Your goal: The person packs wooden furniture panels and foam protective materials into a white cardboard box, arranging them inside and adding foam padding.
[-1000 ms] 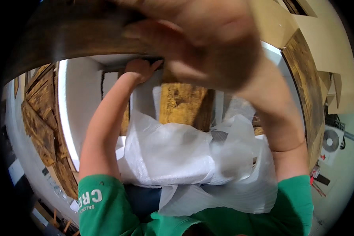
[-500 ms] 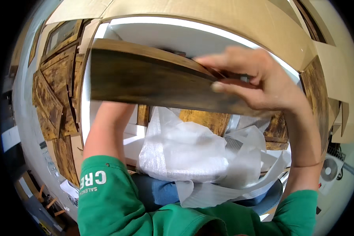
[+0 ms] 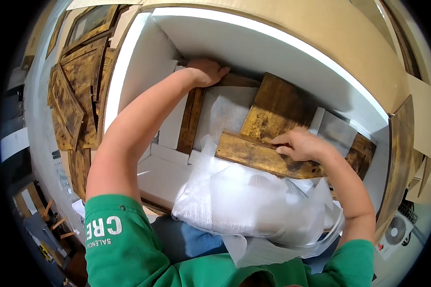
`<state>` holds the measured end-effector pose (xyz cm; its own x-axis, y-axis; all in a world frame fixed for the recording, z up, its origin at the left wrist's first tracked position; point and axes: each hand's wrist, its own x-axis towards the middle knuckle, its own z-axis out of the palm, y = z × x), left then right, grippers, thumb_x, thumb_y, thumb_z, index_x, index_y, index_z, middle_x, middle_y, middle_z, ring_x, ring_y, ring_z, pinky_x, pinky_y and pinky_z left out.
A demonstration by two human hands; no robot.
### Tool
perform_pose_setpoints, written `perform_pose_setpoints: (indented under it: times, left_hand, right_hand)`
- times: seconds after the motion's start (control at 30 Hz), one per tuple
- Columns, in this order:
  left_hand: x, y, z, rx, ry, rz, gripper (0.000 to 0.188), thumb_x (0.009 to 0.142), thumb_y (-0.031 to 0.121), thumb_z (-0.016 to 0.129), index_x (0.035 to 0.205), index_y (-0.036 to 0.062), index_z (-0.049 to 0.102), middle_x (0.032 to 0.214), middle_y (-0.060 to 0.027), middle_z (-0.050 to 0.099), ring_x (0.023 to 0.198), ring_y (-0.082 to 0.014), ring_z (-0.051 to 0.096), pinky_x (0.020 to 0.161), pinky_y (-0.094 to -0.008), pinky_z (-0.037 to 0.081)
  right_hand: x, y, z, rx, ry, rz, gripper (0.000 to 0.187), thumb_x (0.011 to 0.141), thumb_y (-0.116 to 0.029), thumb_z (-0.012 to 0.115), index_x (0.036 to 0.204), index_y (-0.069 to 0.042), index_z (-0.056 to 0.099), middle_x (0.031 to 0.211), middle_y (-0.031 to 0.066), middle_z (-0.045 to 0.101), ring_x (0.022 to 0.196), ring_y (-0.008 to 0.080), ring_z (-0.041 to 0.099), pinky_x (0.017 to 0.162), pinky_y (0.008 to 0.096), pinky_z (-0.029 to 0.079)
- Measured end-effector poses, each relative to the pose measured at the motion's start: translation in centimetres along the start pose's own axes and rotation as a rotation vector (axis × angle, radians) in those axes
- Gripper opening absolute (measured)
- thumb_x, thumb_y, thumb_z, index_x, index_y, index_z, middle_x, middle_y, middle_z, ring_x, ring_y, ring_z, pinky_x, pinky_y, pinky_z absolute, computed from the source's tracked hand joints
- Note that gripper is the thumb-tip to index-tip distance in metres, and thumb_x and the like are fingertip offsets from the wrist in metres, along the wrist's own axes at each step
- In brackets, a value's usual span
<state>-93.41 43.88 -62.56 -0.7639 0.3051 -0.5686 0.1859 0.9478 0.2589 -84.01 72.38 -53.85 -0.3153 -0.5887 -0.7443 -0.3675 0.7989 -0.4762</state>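
Note:
A narrow brown wooden board (image 3: pixel 254 154) with a raised lip along its far edge lies slanted across the inside of a white-lined carton (image 3: pixel 234 28). My right hand (image 3: pixel 301 144) is closed on that lip, thumb on the near side. Deep in the carton's far left corner, my left hand (image 3: pixel 207 71) reaches down beside a dark wooden strip (image 3: pixel 239 81); its fingertips are hidden in shadow. Under and beyond the board lies a wider wooden panel (image 3: pixel 280 103). An upright-looking narrow wooden piece (image 3: pixel 192 119) runs below my left wrist.
Crumpled white foam wrap (image 3: pixel 244 201) covers the carton's near side, close to my lap. Several wooden panels (image 3: pixel 76 91) and frames lie stacked left of the carton. Another long panel (image 3: pixel 397 158) leans along its right side. A white fan unit (image 3: pixel 396 229) stands farther right.
The board has come down from in front of me to a slanted rest inside the carton, still in my right hand. My left hand, hidden behind it before, now shows in the far left corner.

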Motion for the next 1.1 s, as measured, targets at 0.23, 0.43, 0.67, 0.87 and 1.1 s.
perform_pose_setpoints:
  times: [0.23, 0.43, 0.67, 0.87, 1.1]
  left_hand:
    - [0.3, 0.1, 0.0, 0.027, 0.039, -0.001, 0.057, 0.094, 0.049, 0.03, 0.111, 0.0053, 0.062, 0.117, -0.0206, 0.058, 0.11, -0.0384, 0.051, 0.097, -0.0404, 0.037]
    - [0.0, -0.1, -0.5, 0.047, -0.009, 0.023, 0.056, 0.093, 0.045, 0.031, 0.106, 0.0021, 0.064, 0.113, -0.0218, 0.059, 0.107, -0.0383, 0.054, 0.096, -0.0415, 0.038]
    - [1.0, 1.5, -1.7, 0.113, 0.0, 0.083, 0.054, 0.091, 0.042, 0.034, 0.107, 0.0012, 0.065, 0.115, -0.0214, 0.059, 0.109, -0.0362, 0.053, 0.099, -0.0408, 0.037]
    - [1.6, 2.1, -2.4, 0.075, -0.069, 0.104, 0.05, 0.09, 0.041, 0.037, 0.125, 0.009, 0.055, 0.131, -0.0164, 0.05, 0.12, -0.0322, 0.047, 0.103, -0.0399, 0.034]
    - [1.3, 1.4, -0.8, 0.059, 0.055, 0.017, 0.051, 0.09, 0.043, 0.036, 0.118, 0.0076, 0.06, 0.126, -0.0183, 0.054, 0.116, -0.0334, 0.05, 0.102, -0.0394, 0.036]
  right_hand:
    - [8.4, -0.5, -4.8, -0.158, 0.562, -0.11, 0.017, 0.084, -0.008, 0.05, 0.094, -0.004, 0.063, 0.095, 0.0149, 0.063, 0.091, 0.0302, 0.06, 0.077, 0.0419, 0.048]
    - [11.1, -3.9, -5.7, -0.403, 0.222, 0.199, 0.026, 0.078, -0.01, 0.053, 0.099, -0.004, 0.067, 0.101, 0.0153, 0.066, 0.097, 0.0262, 0.06, 0.081, 0.0391, 0.048]
    - [16.1, -1.9, -7.8, -0.234, 0.176, 0.044, 0.029, 0.077, -0.02, 0.047, 0.086, 0.001, 0.066, 0.094, 0.0212, 0.065, 0.086, 0.0334, 0.061, 0.077, 0.039, 0.046]
    - [16.2, -3.3, -7.4, 0.015, 0.14, 0.149, 0.046, 0.075, -0.026, 0.05, 0.112, -0.001, 0.06, 0.118, 0.0208, 0.058, 0.103, 0.0312, 0.057, 0.086, 0.0381, 0.045]
    - [15.5, -3.9, -7.6, 0.072, 0.123, 0.127, 0.052, 0.073, -0.039, 0.057, 0.113, -0.005, 0.062, 0.117, 0.0181, 0.06, 0.105, 0.0305, 0.056, 0.089, 0.0375, 0.044]
